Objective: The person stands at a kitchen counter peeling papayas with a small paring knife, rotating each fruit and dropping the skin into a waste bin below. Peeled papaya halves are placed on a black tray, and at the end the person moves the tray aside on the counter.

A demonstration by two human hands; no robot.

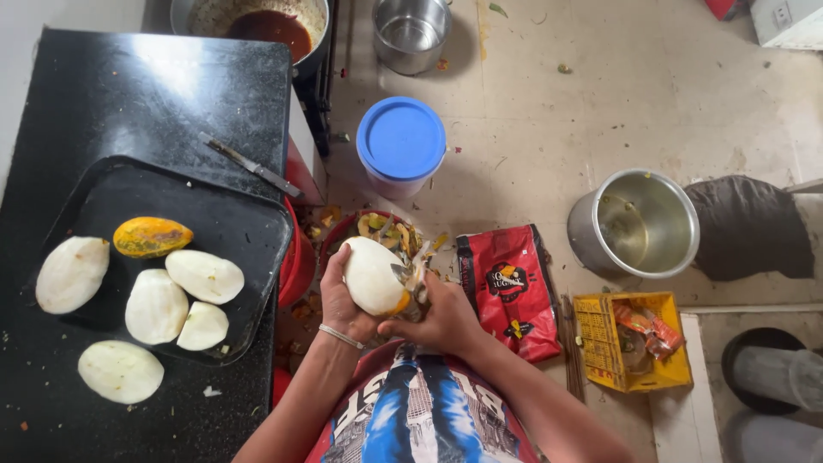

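My left hand grips a pale, mostly peeled fruit held upright over a red bin of peelings. My right hand is closed on a peeler whose blade rests against the fruit's right side, with strips of peel hanging there. On the black counter to the left, a black tray carries several peeled white fruits and one orange unpeeled one. Another peeled fruit lies on the counter in front of the tray.
A knife lies on the counter behind the tray. On the floor stand a blue-lidded container, two steel pots, a red bag, a yellow crate and a dark cloth. A pan of dark sauce sits at the top.
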